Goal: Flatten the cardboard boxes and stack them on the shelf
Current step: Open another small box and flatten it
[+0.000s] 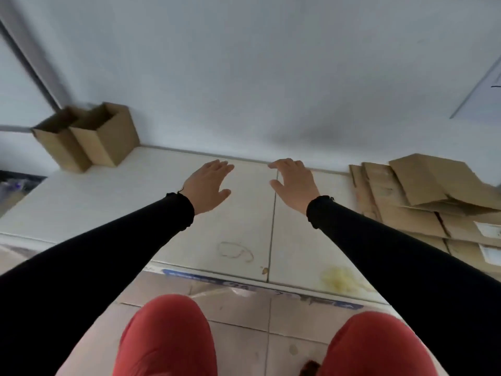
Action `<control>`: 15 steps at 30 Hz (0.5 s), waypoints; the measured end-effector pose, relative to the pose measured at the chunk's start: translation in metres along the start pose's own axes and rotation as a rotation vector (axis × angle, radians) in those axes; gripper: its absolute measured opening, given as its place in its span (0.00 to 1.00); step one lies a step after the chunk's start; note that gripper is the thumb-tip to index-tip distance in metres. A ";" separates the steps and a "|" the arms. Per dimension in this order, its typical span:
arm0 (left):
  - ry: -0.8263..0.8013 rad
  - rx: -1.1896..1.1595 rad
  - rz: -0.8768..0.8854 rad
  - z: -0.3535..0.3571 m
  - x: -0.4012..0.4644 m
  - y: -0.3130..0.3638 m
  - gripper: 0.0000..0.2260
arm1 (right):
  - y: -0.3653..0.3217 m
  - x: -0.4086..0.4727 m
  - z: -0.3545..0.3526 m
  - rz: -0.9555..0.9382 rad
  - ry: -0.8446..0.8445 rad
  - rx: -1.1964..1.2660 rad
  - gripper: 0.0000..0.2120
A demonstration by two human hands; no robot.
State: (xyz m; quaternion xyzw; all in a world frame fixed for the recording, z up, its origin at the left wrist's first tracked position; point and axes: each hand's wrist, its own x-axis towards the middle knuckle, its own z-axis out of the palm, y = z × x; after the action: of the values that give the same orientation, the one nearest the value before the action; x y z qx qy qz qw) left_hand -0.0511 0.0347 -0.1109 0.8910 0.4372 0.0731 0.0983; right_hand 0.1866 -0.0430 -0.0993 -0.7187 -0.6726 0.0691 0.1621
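Observation:
Two open, upright cardboard boxes (89, 137) stand side by side at the back left of a white shelf surface (108, 191), against the wall. A stack of flattened cardboard boxes (423, 196) lies at the right end of the surface. My left hand (207, 183) and my right hand (294, 180) hover over the middle of the surface, palms down, fingers spread, holding nothing. Both are well apart from the boxes and the stack.
A pale wall (257, 77) rises right behind the surface. A seam (272, 226) runs front to back between my hands. A yellowish stain (340, 278) marks the front edge. Tiled floor (244, 321) and my red-trousered knees (168, 337) are below.

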 end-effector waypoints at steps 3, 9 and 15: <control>0.059 -0.002 -0.103 -0.025 -0.035 -0.069 0.29 | -0.069 0.032 0.026 -0.113 -0.036 0.004 0.20; 0.144 0.035 -0.249 -0.062 -0.079 -0.182 0.28 | -0.190 0.087 0.069 -0.261 -0.096 0.052 0.21; 0.233 0.072 -0.331 -0.090 -0.095 -0.274 0.25 | -0.277 0.140 0.103 -0.341 -0.140 0.019 0.25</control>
State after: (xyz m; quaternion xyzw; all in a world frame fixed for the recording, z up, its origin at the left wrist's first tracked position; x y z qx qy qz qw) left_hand -0.3374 0.1331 -0.0932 0.7953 0.5886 0.1429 0.0260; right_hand -0.0956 0.1220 -0.0892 -0.5861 -0.7937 0.0967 0.1311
